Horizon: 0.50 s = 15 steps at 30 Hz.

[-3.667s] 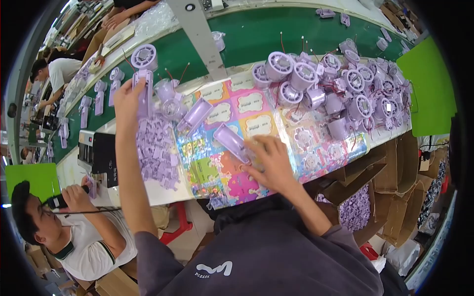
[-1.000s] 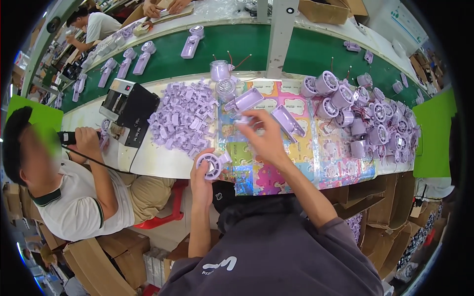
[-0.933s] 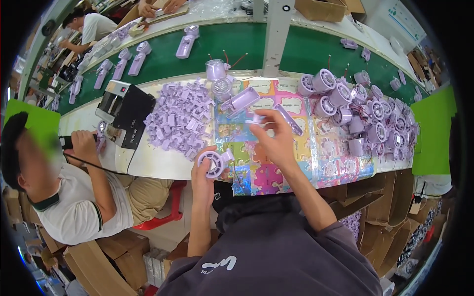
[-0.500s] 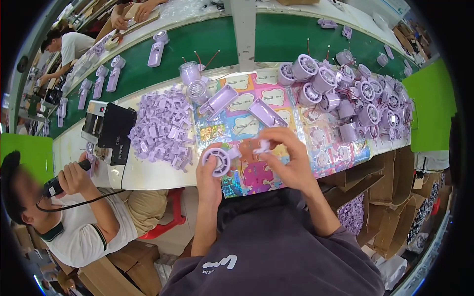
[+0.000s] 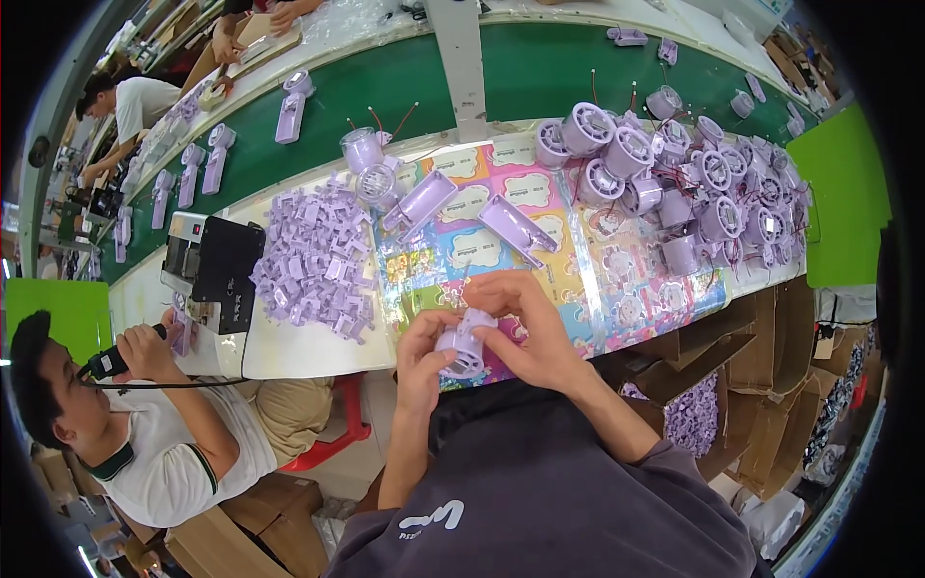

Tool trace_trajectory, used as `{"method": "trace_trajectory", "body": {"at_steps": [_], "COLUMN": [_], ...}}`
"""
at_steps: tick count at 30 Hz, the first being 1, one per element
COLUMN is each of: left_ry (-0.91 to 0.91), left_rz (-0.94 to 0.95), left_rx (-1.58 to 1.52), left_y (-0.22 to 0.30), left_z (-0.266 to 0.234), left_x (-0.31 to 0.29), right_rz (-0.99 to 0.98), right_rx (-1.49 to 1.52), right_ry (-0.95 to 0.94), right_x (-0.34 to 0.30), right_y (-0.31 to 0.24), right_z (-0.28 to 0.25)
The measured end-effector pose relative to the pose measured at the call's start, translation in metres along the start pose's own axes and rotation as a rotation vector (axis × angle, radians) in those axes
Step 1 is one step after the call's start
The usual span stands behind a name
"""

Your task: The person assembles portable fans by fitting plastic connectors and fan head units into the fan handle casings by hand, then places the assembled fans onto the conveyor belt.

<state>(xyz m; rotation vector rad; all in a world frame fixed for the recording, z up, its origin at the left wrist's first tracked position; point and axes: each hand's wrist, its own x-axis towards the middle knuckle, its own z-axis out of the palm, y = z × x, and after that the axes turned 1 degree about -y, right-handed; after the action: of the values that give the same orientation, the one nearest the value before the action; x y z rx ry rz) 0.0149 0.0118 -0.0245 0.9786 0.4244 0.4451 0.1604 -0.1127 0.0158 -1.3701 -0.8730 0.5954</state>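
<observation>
Near the table's front edge, a round lavender fan housing [image 5: 461, 360] with a slotted grille is held on its side. My left hand [image 5: 420, 358] is closed around its left side. From the right, my right hand [image 5: 528, 337] presses thumb and fingers on a small lavender bracket [image 5: 474, 322] at the housing's upper side. Fingers partly cover the join, so how the bracket sits cannot be seen. Beyond my hands lie two lavender handle shells, a left one [image 5: 424, 202] and a right one [image 5: 517, 229]. Colourful printed sheets [image 5: 469, 252] cover the table beneath.
A heap of small lavender brackets [image 5: 318, 255] lies to the left, beside a black and silver machine [image 5: 217, 260]. Many wired fan housings [image 5: 718, 183] pile up at the right. Behind runs a green conveyor [image 5: 385, 91]. A co-worker [image 5: 183, 433] sits at the left holding a black tool.
My right hand has moved left with the bracket and brought it against the fan housing. The housing has turned from grille facing up onto its side.
</observation>
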Motion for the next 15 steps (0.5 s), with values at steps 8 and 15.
{"method": "trace_trajectory", "body": {"at_steps": [8, 15], "left_ry": [0.104, 0.094], "left_rz": [0.001, 0.201], "left_rx": [0.293, 0.323], "left_y": [-0.012, -0.018], "left_z": [0.007, 0.01], "left_x": [0.001, -0.001], "right_rz": [0.092, 0.197], "right_rx": [-0.067, -0.125], "right_ry": [-0.037, -0.179], "right_x": [-0.007, -0.008], "right_y": [0.007, 0.002], "right_z": [0.0, -0.01]}}
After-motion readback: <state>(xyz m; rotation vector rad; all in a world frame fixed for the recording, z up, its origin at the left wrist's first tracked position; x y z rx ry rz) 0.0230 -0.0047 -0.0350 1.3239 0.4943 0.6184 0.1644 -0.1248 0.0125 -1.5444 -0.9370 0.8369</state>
